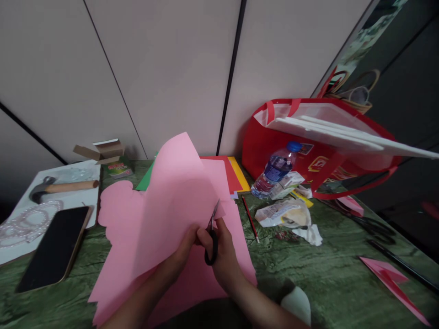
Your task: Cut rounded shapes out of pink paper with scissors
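**Scissors (pixel 210 225) at the pink sheet (pixel 181 196)**

Head view, centre: the right hand (pixel 224 253) grips the scissors; the left hand (pixel 187 240) pinches the raised sheet. Holding it taut should steady the cut. Its edge curls toward upper centre; the pencil (pixel 250 219), right of centre, limits sideways room.

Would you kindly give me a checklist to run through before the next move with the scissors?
1. Scissors held in the right hand: ok.
2. Left hand firmly gripping the raised pink sheet: cannot tell; its fingers are mostly hidden.
3. Blade tips pointing away from both hands: ok.
4. Raised pink sheet lying flat: not ok; it curls upward.
5. Pencil clear of the scissors: ok.
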The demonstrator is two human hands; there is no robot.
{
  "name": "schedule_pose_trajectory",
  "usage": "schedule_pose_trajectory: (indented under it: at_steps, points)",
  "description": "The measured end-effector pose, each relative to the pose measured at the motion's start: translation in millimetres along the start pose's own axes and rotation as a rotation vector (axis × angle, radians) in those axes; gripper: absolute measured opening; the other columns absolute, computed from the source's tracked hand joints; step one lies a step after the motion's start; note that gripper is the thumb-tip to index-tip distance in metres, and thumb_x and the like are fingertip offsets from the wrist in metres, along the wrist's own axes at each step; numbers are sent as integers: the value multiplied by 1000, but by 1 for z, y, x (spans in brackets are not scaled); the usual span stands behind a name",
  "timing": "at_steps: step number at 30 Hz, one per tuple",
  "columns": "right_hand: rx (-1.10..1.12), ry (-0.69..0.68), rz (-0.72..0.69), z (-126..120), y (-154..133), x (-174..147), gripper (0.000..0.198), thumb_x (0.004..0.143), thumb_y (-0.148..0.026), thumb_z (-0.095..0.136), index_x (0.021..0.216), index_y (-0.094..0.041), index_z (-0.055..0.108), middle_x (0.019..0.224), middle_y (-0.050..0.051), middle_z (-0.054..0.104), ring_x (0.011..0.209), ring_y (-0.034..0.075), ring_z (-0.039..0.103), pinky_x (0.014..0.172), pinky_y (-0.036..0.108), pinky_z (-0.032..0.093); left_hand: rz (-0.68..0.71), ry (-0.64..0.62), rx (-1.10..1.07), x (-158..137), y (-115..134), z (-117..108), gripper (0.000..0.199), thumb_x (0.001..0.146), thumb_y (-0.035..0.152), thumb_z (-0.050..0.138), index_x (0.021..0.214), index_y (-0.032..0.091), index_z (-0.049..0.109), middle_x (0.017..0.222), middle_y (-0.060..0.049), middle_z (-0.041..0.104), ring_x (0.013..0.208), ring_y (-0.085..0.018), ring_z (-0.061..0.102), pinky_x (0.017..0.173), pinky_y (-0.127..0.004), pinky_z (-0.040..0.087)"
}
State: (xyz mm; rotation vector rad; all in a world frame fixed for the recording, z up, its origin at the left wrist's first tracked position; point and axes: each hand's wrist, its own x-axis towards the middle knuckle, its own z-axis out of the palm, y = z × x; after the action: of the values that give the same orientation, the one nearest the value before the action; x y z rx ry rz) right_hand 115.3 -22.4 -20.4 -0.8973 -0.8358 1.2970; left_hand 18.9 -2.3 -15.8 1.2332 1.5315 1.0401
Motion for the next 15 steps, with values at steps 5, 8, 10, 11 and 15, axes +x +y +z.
schedule_pose_trajectory:
  at_steps: [5, 8, 10, 11, 15]
  points:
    - [-2, 16, 36, -1, 0, 0, 28, 75, -33, 61, 77, -24, 35, 75, -1, 62, 64, 14, 60, 55, 26, 46, -59, -126, -140, -8, 19, 2, 26, 75, 35, 52, 61, 21, 70, 65, -4, 70, 70, -23, 65, 77, -35, 50]
    - [1, 18, 42, -1, 1, 0, 28, 75, -34, 61, 80, -23, 36, 72, -2, 61, 63, 15, 61, 53, 25, 45, -53, -160, -179, -9, 23, 2, 30, 77, 33, 48, 58, 20, 68, 60, -4, 69, 63, -22, 64, 70, -34, 52]
    - [-6, 23, 40, -2, 2, 0, 28, 75, -35, 61, 80, -23, 37, 68, -3, 60, 60, 14, 61, 51, 24, 45, -40, -164, -175, -8, 22, 2, 31, 76, 33, 49, 55, 20, 67, 58, -3, 68, 62, -21, 63, 68, -33, 52]
    - [-11, 27, 40, -2, 2, 0, 28, 75, -35, 61, 80, -23, 37, 66, -4, 59, 59, 14, 60, 50, 24, 44, -33, -163, -167, -8, 21, 1, 31, 76, 33, 49, 54, 20, 66, 57, -3, 67, 61, -21, 63, 66, -32, 52]
    - [-59, 45, 50, -3, 5, 1, 29, 76, -37, 61, 80, -22, 36, 60, -6, 57, 54, 13, 60, 45, 22, 42, 16, -139, -100, -6, 16, -1, 35, 75, 40, 50, 50, 20, 63, 51, -1, 63, 55, -19, 60, 61, -31, 51]
